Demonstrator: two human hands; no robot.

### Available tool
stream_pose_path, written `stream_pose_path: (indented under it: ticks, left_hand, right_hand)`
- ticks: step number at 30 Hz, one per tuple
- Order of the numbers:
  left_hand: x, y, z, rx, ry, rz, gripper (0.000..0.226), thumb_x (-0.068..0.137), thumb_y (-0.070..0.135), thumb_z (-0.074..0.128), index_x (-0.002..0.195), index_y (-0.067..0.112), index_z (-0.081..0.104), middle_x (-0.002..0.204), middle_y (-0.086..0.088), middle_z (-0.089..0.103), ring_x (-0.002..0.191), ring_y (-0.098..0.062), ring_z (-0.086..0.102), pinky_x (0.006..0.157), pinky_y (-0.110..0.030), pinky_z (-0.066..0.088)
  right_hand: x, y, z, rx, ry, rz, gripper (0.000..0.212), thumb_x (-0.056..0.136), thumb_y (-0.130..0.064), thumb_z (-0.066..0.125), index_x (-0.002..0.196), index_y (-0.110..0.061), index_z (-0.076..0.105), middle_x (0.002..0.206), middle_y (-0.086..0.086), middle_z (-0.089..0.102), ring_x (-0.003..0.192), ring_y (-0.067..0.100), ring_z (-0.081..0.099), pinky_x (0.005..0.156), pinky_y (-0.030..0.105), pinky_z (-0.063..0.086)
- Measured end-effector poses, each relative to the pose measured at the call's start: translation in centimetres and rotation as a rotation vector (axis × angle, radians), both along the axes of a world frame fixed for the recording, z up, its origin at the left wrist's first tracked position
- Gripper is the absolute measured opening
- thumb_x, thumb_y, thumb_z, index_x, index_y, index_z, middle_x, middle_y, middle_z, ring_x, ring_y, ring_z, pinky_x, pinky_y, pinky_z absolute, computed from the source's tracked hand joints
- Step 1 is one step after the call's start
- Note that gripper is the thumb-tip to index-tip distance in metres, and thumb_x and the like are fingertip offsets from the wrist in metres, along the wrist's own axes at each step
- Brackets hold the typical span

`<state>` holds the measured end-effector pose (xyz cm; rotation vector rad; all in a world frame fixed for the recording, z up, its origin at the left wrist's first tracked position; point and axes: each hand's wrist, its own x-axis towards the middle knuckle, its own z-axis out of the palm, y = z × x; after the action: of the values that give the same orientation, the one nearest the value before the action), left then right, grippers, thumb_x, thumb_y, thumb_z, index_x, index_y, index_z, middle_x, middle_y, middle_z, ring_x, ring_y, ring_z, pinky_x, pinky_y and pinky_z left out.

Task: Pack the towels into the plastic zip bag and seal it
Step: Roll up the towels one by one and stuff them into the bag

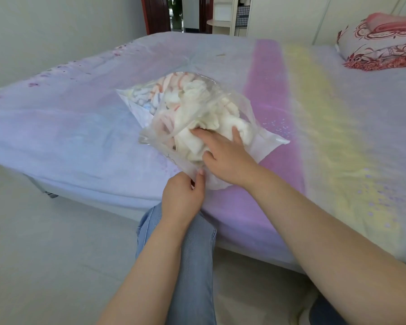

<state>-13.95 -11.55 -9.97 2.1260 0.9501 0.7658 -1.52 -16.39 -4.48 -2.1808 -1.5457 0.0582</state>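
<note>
Pinching the near edge of the plastic zip bag (223,102) btwn thumb and curled fingers, the left hand (182,198) holds the bag's mouth at the bed's front edge. Right hand (225,158) is spread flat, fingers straight, pressing down on the towels (197,118) at the bag opening; thumb sticks out toward the far side. Hands are close together, left just below and nearer than right. Towels are white w/ some pink/orange stripes, bunched up and mostly inside the clear bag, a bit bulging at the mouth. Bag mouth is unsealed. Bag lies on the bed (80,127), on a pale lilac sheet w/ pink and yellow bands, near the front edge. Red-patterned pillow (380,48) sits far right at the back. Person's jeans leg (192,254) shows below the hands, over a light floor.
</note>
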Motion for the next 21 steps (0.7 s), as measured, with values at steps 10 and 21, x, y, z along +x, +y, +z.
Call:
stream_pose_path:
  ticks: [10,21]
  left_hand:
    - [-1.2,0.7,0.6,-0.123,-0.247,0.160,0.055,0.098,0.028,0.051,0.051,0.011,0.029,0.043,-0.001,0.029,0.044,-0.018,0.028,0.047,-0.027,0.021]
    - [-1.0,0.7,1.0,-0.288,-0.550,0.189,0.027,0.102,0.027,0.042,0.087,0.012,0.059,0.075,0.004,0.063,0.076,-0.015,0.066,0.074,-0.036,0.054]
  right_hand:
    - [-0.1,9.2,2.0,-0.303,0.263,0.057,0.049,0.099,-0.019,0.028,0.146,-0.029,0.032,0.146,0.002,0.041,0.128,0.022,0.042,0.100,0.032,0.036]
    - [-3.7,5.1,2.5,0.035,0.216,0.015,0.021,0.095,-0.032,0.043,0.115,-0.025,0.044,0.109,-0.003,0.065,0.103,0.021,0.058,0.098,0.043,0.041]
